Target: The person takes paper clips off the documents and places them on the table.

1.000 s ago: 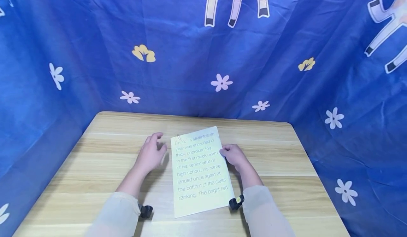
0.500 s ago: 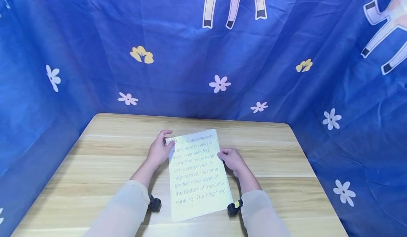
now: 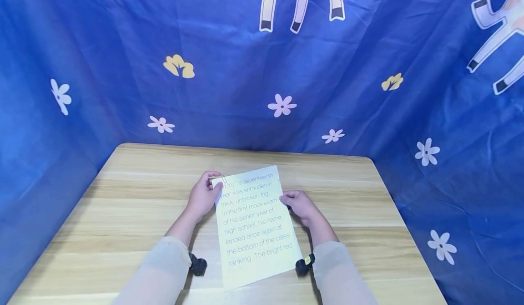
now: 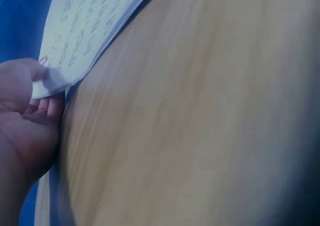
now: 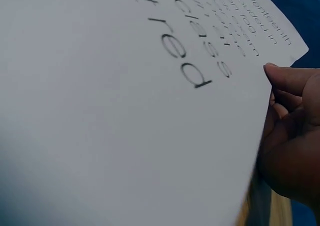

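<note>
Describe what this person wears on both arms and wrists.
Both arms wear loose, pale beige long sleeves, the left sleeve and the right sleeve reaching down to the wrists. A small black device is strapped at each cuff: the left wrist device is plain black, the right wrist device shows a small yellow mark. The hands are bare.

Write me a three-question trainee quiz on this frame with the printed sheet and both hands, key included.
1. True or false: the left hand pinches the far left corner of the printed sheet, near the paper clip.
2. Which edge of the sheet does the right hand grip? A) near edge B) right edge C) far edge
3. Fill in: the sheet lies over a wooden ____, in front of the blue cloth printed with flowers.

Key: 1 true (thumb on top, fingers beneath, in the left wrist view); 2 B; 3 table.
</note>
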`<action>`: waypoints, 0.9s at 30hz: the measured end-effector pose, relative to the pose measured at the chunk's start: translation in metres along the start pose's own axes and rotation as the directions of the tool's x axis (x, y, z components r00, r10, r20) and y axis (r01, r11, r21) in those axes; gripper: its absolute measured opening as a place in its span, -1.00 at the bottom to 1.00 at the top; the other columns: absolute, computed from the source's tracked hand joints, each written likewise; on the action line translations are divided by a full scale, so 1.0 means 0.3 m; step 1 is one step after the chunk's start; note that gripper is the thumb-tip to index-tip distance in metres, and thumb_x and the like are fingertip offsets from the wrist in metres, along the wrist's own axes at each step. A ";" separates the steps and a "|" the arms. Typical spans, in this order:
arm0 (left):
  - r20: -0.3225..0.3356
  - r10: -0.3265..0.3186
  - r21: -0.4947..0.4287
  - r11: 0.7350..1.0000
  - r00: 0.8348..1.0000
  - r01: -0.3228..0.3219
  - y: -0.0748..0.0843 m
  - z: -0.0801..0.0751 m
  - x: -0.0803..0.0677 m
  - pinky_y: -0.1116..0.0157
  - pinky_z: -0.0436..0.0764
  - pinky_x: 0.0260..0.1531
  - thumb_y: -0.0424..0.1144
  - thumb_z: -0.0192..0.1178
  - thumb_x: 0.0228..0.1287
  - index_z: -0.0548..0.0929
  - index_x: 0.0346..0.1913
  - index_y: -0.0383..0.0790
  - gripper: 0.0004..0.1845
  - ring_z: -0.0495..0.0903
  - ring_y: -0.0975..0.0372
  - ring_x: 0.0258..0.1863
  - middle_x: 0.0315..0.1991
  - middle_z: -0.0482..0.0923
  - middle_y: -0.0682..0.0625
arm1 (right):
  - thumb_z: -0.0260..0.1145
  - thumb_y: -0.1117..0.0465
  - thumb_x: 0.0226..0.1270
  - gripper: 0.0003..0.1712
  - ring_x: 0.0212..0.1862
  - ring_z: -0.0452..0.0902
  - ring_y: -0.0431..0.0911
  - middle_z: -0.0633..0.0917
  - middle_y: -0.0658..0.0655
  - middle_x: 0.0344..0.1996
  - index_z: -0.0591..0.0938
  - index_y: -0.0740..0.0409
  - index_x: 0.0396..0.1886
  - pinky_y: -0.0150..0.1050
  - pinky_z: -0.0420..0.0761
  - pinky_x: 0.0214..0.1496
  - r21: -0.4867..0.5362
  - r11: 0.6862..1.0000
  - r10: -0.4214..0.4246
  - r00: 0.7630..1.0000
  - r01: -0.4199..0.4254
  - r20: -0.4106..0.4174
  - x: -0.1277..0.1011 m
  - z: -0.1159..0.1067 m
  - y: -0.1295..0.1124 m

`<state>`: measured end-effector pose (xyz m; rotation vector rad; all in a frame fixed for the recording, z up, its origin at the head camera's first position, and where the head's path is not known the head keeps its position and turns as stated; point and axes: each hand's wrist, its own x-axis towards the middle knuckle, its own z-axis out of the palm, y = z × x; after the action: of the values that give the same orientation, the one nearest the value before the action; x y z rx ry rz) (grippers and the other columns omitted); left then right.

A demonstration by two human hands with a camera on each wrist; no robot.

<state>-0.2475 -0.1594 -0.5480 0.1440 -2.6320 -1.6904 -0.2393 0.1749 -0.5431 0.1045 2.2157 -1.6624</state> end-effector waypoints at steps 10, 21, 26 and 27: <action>0.021 -0.016 -0.063 0.998 1.000 0.017 -0.015 -0.010 -0.003 0.42 0.55 -0.16 -0.20 0.24 0.57 0.57 0.45 0.02 -0.54 0.45 0.22 -0.14 -0.03 0.45 0.03 | 0.29 0.17 0.63 -0.72 0.21 0.70 0.04 0.84 0.19 0.06 0.78 0.24 0.10 0.19 0.43 0.62 0.016 1.000 -0.007 1.000 0.007 -0.024 -0.007 0.006 0.006; -0.004 -0.033 -0.103 0.994 0.999 0.032 -0.024 -0.006 -0.008 0.51 0.55 -0.25 -0.13 0.24 0.62 0.54 0.50 0.03 -0.53 0.44 0.27 -0.18 -0.02 0.44 0.06 | 0.28 0.15 0.65 -0.70 0.08 0.74 -0.04 0.87 0.14 -0.06 0.78 0.21 0.12 0.03 0.57 0.46 0.008 1.000 -0.016 0.999 0.016 -0.029 -0.007 0.004 0.002; -0.039 -0.034 -0.130 0.991 0.999 0.029 -0.022 0.002 -0.013 0.56 0.60 -0.16 -0.13 0.23 0.63 0.54 0.49 -0.04 -0.53 0.52 0.28 -0.09 0.06 0.54 0.01 | 0.29 0.16 0.64 -0.71 0.10 0.72 -0.04 0.86 0.15 -0.05 0.78 0.22 0.12 0.03 0.55 0.48 0.008 1.000 -0.022 0.999 0.022 -0.033 -0.008 0.009 0.001; -0.044 -0.031 -0.132 0.991 0.999 0.025 -0.022 0.004 -0.013 0.57 0.61 -0.15 -0.14 0.23 0.63 0.54 0.49 -0.06 -0.53 0.53 0.28 -0.08 0.08 0.56 0.00 | 0.29 0.16 0.65 -0.71 0.10 0.72 -0.04 0.86 0.15 -0.05 0.78 0.23 0.11 0.02 0.56 0.46 0.008 1.000 -0.022 0.999 0.022 -0.035 -0.008 0.010 0.004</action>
<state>-0.2432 -0.1608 -0.5542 0.2166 -2.4887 -1.8388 -0.2361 0.1729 -0.5441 0.1123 2.2439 -1.6936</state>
